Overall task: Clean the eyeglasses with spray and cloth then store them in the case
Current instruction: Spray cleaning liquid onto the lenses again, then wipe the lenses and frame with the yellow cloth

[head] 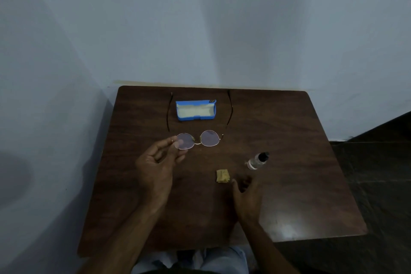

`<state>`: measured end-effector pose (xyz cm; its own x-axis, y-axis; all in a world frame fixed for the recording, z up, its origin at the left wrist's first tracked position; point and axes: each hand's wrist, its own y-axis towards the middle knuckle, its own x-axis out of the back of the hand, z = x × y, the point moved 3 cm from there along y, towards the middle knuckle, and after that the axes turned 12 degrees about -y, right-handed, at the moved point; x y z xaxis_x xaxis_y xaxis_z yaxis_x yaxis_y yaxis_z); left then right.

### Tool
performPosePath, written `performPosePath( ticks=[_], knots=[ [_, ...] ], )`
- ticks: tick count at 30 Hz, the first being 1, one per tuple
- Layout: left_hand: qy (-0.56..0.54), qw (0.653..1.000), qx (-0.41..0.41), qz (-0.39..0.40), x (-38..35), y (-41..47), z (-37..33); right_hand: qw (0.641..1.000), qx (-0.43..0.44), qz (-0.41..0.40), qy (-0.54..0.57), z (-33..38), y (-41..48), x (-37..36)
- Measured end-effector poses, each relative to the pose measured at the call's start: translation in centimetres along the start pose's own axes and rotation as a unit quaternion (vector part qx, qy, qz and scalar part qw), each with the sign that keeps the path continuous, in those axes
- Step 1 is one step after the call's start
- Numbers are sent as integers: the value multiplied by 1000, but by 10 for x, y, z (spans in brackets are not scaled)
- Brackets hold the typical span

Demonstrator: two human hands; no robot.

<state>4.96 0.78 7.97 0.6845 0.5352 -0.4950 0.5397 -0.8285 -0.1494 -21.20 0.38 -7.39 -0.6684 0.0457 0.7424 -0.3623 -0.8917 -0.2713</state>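
Left hand (158,163) is pinching the round-lens eyeglasses (198,139) by the left rim, temples unfolded, above the dark wooden table (289,140). Right hand (245,196) is hovering loose and empty beside the yellow cloth (222,176), near the clear spray bottle (258,160). Blue case (195,110) is lying open at the far edge.

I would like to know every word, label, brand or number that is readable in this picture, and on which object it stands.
No text can be read.
Spray bottle: it carries a pale band, perhaps a label, but it is too blurred to read.
Blue case: a small dark mark sits at its far right corner, too small to read.
Eyeglasses, cloth, table: no writing visible.
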Motion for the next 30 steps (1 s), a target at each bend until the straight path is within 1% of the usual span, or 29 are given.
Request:
performPosePath(
  ticks=[2,5,7,10,12,14,16,18,20,22,24,27,29,30],
  knots=[
    [-8,1000,12,-3,0,0,1,998,55,34,-21,18,-2,-9],
    [-7,1000,20,-2,1,-2,3,984,121,69,-112,39,4,-22],
    [-2,1000,24,-4,1,-2,5,969,152,87,-177,46,11,-30],
    [-7,999,34,-12,2,0,7,955,173,108,-217,52,10,-31],
    [-6,999,34,-14,3,1,7,965,160,107,-177,58,1,-22],
    [-3,999,31,-15,5,3,5,978,166,90,-90,72,-15,-7],
    [-2,999,26,-23,8,6,3,980,193,51,2,97,-35,14],
    [5,999,21,-29,11,7,3,970,227,13,87,128,-55,45],
    [27,999,10,-34,13,8,5,947,297,-45,113,160,-70,77],
    [52,998,3,-42,15,8,7,919,369,-108,87,187,-75,98],
    [88,995,-3,-43,15,7,11,899,417,-134,32,208,-70,106],
    [166,985,-37,-37,10,1,10,888,428,-129,-111,226,-56,96],
    [187,980,-66,-30,6,-3,5,883,415,-115,-186,228,-49,83],
    [184,980,-75,-26,4,-4,3,883,409,-106,-204,227,-46,78]
  ],
)
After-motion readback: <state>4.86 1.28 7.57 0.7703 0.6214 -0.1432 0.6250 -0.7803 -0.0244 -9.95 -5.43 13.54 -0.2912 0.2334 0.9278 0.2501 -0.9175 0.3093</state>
